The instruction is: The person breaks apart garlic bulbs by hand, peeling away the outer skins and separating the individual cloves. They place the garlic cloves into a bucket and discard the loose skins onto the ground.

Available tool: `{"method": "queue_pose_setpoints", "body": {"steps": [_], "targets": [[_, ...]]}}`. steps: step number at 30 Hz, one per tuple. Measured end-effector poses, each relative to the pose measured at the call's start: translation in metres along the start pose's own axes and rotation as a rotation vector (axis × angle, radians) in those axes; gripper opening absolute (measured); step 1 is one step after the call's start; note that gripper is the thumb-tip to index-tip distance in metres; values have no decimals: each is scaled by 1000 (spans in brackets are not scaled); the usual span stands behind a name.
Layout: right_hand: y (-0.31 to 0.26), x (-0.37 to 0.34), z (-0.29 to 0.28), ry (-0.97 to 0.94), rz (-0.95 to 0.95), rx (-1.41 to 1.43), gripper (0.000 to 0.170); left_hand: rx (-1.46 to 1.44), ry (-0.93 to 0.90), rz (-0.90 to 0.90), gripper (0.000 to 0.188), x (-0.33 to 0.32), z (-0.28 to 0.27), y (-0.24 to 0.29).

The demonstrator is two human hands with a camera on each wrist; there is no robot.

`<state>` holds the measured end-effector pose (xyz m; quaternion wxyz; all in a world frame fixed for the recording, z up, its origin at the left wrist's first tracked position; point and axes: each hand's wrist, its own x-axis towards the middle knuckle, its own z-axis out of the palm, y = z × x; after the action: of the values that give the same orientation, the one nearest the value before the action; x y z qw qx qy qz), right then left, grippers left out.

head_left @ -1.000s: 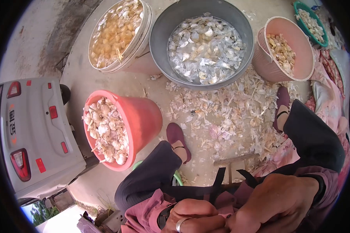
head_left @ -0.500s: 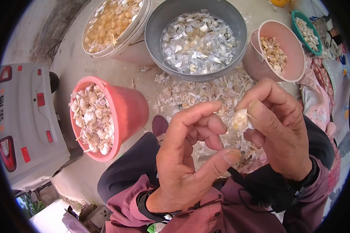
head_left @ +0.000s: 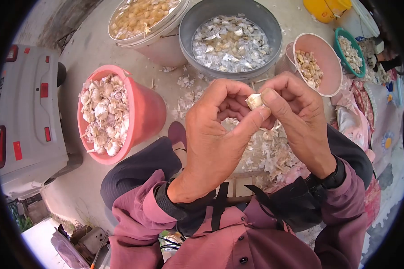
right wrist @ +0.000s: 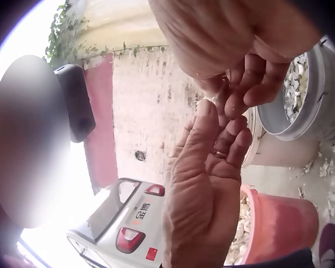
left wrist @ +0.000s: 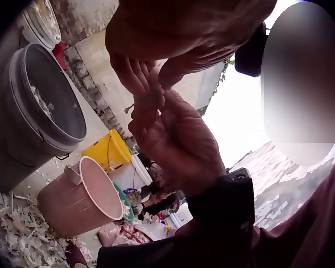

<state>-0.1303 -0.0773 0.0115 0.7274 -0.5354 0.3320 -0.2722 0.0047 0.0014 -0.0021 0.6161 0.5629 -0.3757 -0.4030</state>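
Note:
In the head view both hands are raised in front of the chest, fingertips meeting at a small whitish piece of garlic (head_left: 254,101). My right hand (head_left: 298,125) pinches it between thumb and curled fingers. My left hand (head_left: 215,134) holds the same piece from the other side, its thumb just beneath and its index finger bent round to it. Fingers of both hands hide part of the garlic. Both wrist views show the fingertips pressed together, with only a sliver of garlic (right wrist: 209,100) visible in the right wrist view.
A red bucket (head_left: 146,114) of whole garlic bulbs stands at left. Beyond are a white bucket (head_left: 159,47), a grey tub (head_left: 186,42) of skins in water, a pink bucket (head_left: 333,71) of cloves, a green basin (head_left: 340,42) and a yellow bucket (head_left: 323,11). Loose skins (head_left: 274,152) litter the ground.
From low over the lap, both hands have come up in front of the chest. Half a second ago the right hand alone held the garlic; now the left has closed in on it.

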Motion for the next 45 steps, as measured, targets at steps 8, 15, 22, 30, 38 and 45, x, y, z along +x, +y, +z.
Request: {"method": "queue_pose_setpoints", "body": {"steps": [8,15,22,30,38,45], "targets": [[4,7,-10,42,-443,-559,12,502,-27,384,39,7,-6,-5],[0,2,-14,9,-407,-526,10,635,17,518,46,5,-2,0],[3,4,-19,-48,-380,-352,10,623,-15,645,43,8,-7,1],[2,2,-14,-16,-374,-415,9,594,-50,493,35,4,-10,6],[-2,-1,-9,22,-311,-331,7,354,-152,240,29,5,-12,8],[-8,-2,-11,-5,-118,-226,8,28,-197,89,27,6,-11,8]]}}
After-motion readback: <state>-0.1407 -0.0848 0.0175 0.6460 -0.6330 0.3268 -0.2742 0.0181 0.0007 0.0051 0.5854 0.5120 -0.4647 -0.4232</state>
